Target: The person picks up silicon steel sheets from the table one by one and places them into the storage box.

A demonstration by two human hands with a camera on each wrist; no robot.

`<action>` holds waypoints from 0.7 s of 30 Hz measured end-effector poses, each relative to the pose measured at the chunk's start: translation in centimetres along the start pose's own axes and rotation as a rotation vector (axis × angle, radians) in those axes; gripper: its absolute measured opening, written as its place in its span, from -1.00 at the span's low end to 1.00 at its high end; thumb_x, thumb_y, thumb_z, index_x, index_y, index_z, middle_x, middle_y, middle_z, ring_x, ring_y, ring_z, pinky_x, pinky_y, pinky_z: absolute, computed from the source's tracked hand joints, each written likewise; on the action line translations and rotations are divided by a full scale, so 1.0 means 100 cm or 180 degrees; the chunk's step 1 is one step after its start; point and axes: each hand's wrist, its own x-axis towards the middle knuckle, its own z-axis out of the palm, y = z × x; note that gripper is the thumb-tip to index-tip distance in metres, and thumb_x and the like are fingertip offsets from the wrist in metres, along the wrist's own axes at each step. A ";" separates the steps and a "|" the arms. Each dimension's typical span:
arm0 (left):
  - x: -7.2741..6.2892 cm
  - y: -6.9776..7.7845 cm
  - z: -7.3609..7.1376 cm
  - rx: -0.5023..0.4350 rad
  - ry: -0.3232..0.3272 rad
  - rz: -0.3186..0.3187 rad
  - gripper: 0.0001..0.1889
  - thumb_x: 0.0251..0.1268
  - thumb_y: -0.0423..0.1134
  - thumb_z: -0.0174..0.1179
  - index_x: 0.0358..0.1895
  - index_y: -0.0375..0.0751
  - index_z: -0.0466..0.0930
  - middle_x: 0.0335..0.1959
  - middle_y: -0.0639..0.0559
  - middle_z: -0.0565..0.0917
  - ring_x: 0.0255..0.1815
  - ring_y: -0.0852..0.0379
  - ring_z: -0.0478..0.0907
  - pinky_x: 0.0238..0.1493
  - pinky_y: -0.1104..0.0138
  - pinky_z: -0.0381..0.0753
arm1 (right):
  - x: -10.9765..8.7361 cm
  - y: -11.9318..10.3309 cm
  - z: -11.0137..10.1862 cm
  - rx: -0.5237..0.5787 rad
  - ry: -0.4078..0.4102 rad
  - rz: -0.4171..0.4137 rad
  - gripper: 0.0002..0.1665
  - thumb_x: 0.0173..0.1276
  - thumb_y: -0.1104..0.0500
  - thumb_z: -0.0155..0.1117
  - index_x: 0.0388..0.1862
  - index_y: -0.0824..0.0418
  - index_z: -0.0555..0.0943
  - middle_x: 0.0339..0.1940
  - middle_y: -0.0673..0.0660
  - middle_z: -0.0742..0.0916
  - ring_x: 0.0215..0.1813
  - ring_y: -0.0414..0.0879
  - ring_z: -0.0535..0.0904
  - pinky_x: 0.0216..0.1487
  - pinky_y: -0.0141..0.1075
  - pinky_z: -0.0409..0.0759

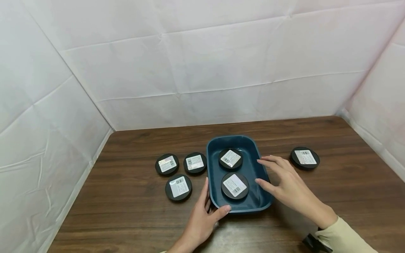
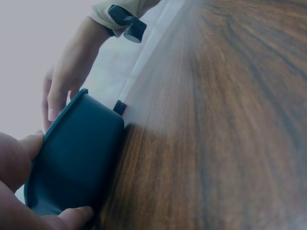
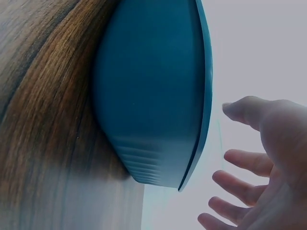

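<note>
A dark blue rectangular tray (image 1: 257, 198) with rounded corners stands on the wooden table. Inside it lie two flat black discs with white barcode labels, one farther back (image 1: 230, 159) and one nearer (image 1: 235, 186). My left hand (image 1: 200, 221) grips the tray's near left corner, thumb at the rim and fingers along the outer side; the left wrist view shows this hold on the tray wall (image 2: 81, 153). Over the right rim hovers my right hand (image 1: 289, 186), fingers spread and holding nothing. In the right wrist view its fingers stand apart from the tray (image 3: 148, 86).
Left of the tray lie three more labelled black discs: one far left (image 1: 167, 164), one beside the tray (image 1: 195, 163) and one nearer me (image 1: 178, 188). Another disc (image 1: 304, 158) lies to the right. White sheeting (image 1: 205, 63) walls the table's back and sides.
</note>
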 end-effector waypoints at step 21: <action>0.000 0.000 0.000 0.0083 0.0034 -0.0012 0.11 0.29 -0.05 0.37 0.65 -0.10 -0.31 0.66 -0.23 -0.10 0.62 -0.26 -0.01 0.49 0.04 0.34 | -0.010 0.016 -0.003 -0.0018 0.0046 0.0169 -0.17 0.07 0.16 0.62 0.33 0.24 0.51 0.24 0.25 0.59 0.24 0.20 0.46 0.07 0.15 0.51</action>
